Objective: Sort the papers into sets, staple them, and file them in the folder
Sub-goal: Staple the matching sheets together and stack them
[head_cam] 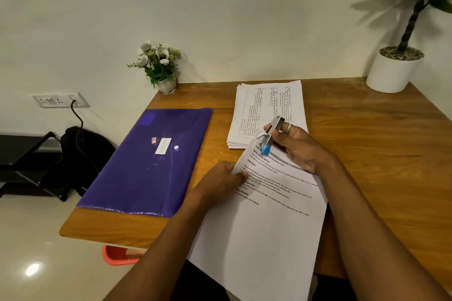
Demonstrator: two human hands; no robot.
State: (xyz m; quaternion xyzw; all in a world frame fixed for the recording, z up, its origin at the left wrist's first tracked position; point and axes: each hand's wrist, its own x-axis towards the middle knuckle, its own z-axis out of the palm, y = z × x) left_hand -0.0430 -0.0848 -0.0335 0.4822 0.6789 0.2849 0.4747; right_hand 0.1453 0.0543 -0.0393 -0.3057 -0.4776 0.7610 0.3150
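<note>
Left fingers (241, 175) pinch one paper set (264, 227) | right fingers (281, 135) clamp one stapler (268, 142) | one folder (146, 166) | one stack (269, 102)

Home office or study nook, wooden surface (367, 142) against a plain white wall (220, 19), purple folder (146, 161) at 9 o'clock, printed paper stack (266, 102) at 12, potted plant (393, 71) at 2, small flowers (159, 63) at 11, wall socket (61, 100) at 10.

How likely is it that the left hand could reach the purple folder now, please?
Probably yes: the purple folder lies beside the left hand, nothing between, though it holds the papers.
</note>
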